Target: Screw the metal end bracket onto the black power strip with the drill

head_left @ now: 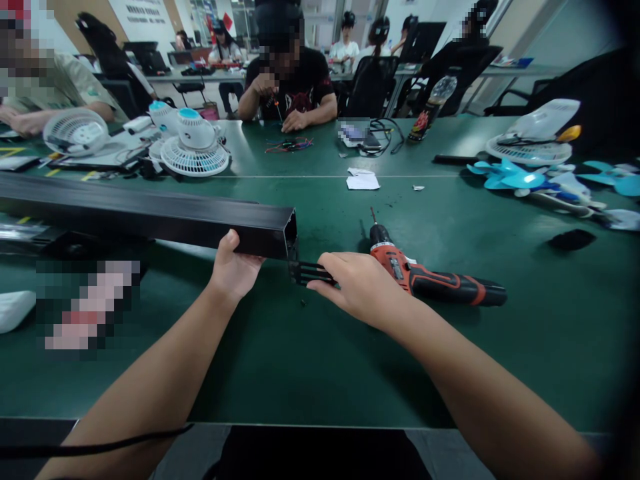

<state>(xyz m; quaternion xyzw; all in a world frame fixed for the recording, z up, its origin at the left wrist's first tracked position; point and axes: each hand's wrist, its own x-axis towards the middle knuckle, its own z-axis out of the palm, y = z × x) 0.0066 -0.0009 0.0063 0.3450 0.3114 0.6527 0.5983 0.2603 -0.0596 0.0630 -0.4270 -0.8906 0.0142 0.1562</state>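
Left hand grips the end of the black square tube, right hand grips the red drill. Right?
Not quite. In the head view the right hand holds a black slotted piece at the open end of the black square tube; the red drill lies on the green table behind that hand. The left hand does grip the tube's end.

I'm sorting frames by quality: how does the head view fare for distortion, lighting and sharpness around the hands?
Head view: wide-angle stretch toward the edges; dark vignette at the right corners; soft overhead light, faint shadows on the table under the left hand gripping the tube and the right hand pinching a slotted piece; drill sharp.
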